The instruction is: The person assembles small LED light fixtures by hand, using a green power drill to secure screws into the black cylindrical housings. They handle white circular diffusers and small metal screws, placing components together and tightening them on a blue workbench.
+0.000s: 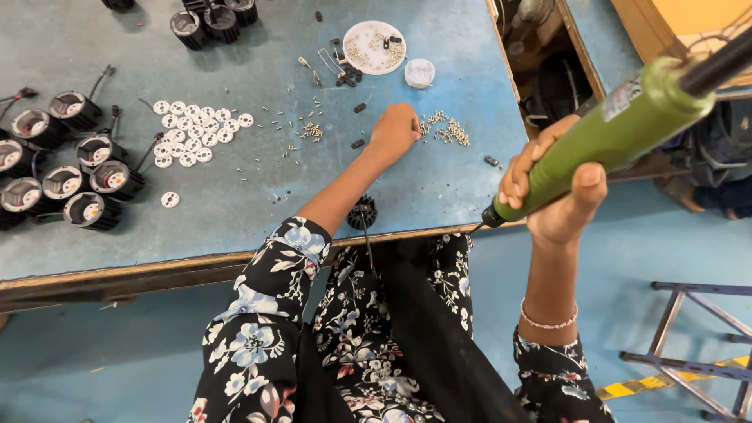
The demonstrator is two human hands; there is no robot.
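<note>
Our right hand grips the green electric screwdriver firmly. Our left hand, fingers curled, pinches at the loose screws on the blue workbench.

Left hand reaching forward, fingers bunched, right hand raised, grip closed

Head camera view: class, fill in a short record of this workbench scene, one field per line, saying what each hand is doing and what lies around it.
Left hand: closed, knuckles up, resting on the blue table beside a pile of small screws
Right hand: wrapped round a green electric screwdriver, raised off the table's edge
Near table edge: black finned housing
Left side: white discs, lamp units
Top: white dish with small parts
</note>
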